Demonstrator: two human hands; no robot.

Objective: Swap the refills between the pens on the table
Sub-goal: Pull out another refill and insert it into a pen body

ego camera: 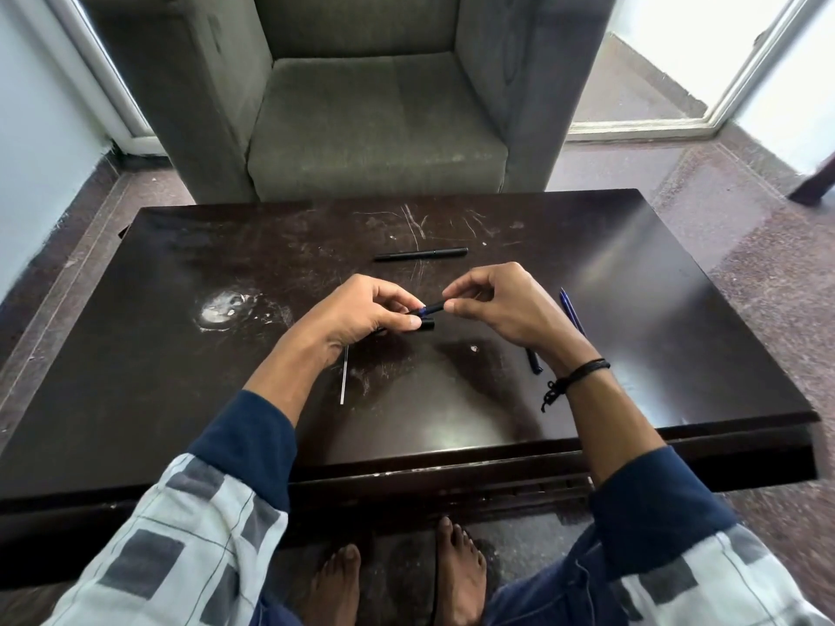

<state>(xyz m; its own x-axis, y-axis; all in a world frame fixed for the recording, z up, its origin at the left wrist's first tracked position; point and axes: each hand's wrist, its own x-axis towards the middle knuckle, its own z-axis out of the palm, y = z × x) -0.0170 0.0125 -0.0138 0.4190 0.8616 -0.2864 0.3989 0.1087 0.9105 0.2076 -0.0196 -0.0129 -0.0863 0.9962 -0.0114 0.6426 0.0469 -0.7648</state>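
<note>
Both hands above bench [632,273]: left hand [361,309] grips black pen [427,309], right hand [492,305] pinches its far end.

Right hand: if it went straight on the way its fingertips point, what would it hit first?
Probably the left hand, which grips the other end of the pen that the right hand pinches; depth is unclear.

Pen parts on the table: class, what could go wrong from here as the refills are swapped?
The thin refill lies loose beside the left forearm; a sweep could roll it away.
The small black piece by the right wrist blends with the dark table and may be overlooked.
The pen pinched between left hand and right hand could shed parts.
</note>
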